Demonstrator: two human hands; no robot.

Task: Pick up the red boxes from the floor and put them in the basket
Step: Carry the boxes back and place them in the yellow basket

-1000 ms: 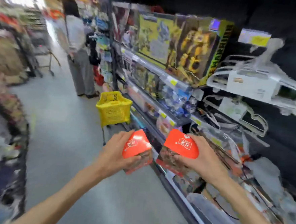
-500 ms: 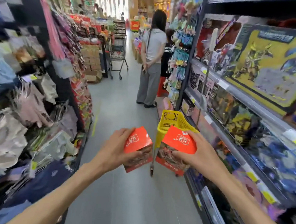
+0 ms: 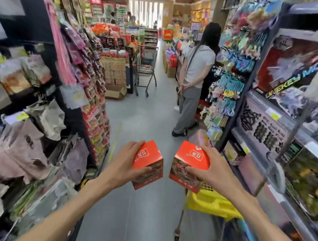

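hands (image 3: 125,165) gripping red boxes (image 3: 147,163), tilted

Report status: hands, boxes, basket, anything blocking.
Left hand grips one red box; right hand grips the other red box. Yellow basket below right hand. Path to basket unobstructed.

Basket (image 3: 212,203) sits below the right box (image 3: 190,161).
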